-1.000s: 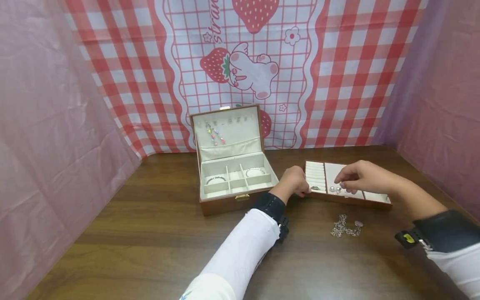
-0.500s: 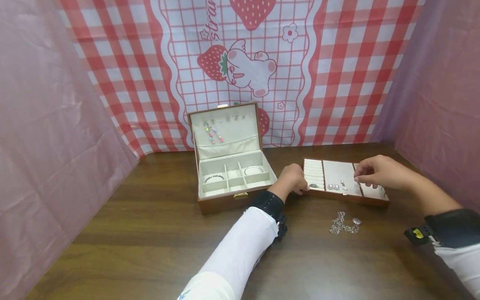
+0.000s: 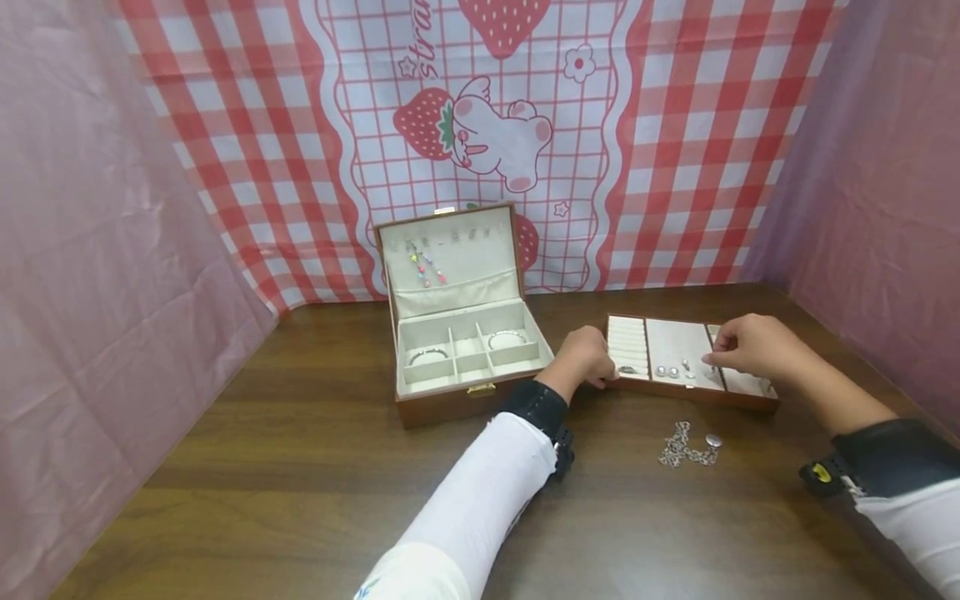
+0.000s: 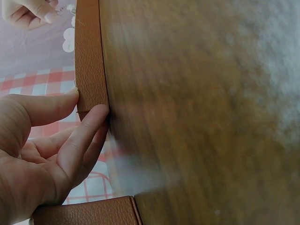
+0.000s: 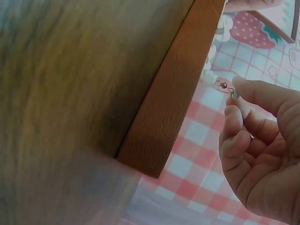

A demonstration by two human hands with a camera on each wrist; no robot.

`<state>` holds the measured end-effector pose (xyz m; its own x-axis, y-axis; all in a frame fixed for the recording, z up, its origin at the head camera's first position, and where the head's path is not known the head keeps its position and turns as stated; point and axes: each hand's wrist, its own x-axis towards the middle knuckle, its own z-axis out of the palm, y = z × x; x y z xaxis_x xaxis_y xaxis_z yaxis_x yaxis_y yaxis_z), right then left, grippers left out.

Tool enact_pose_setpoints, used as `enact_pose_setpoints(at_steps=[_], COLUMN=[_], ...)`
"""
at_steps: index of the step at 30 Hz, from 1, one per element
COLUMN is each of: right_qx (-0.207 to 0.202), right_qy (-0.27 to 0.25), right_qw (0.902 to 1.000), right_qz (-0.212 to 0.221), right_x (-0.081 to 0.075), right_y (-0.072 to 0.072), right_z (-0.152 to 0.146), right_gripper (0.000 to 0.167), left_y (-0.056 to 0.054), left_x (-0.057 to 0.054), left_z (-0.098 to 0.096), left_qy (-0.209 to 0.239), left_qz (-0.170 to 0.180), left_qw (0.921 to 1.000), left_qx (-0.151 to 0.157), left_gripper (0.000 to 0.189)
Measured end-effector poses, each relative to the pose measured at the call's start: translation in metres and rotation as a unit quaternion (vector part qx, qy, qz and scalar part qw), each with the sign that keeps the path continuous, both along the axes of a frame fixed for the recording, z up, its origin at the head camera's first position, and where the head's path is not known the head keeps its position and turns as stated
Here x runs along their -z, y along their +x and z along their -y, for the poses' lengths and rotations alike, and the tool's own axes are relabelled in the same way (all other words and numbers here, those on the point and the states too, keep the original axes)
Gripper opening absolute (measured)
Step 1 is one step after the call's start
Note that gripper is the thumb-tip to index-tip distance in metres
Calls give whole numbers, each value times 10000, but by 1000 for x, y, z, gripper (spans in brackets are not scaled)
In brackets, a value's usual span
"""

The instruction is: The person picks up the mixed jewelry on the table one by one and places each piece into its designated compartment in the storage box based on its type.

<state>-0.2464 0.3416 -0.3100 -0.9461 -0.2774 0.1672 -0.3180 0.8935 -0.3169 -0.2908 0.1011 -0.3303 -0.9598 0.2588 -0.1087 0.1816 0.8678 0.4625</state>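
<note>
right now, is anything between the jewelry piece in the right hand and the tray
Nothing visible stands between the jewelry piece and the tray; the left hand grips the tray's left end, out of the way.

brown tray [image 5: 171,96], silver chain [image 3: 678,452], red-and-white checked cloth [image 3: 678,150], pink curtains [image 3: 112,250]

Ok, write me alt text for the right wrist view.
A right hand pinches a small metal trinket above a brown tray, whose leathery side runs through the middle of the picture. The picture is turned sideways, with a blurred wooden table on the left and a red-and-white checked cloth behind the hand.
</note>
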Motion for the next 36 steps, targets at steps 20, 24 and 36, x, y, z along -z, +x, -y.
enact_pose_setpoints(at_steps=[20,24,36], right_qx=[291,373,391], right_qy=[-111,-106,12], right_qw=[9982,9975,9941], right_qz=[521,599,1011], right_x=[8,9,6], right_y=[-18,-19,-20], right_z=[8,6,5], right_gripper=[23,24,26], left_y=[0,0,0], left_x=[-2,-2,0], left_z=[1,1,0], left_qy=[118,88,93], left_qz=[90,46,79], left_qw=[9999,10000,9999], left_qx=[-38,0,-34], left_gripper=[20,21,22])
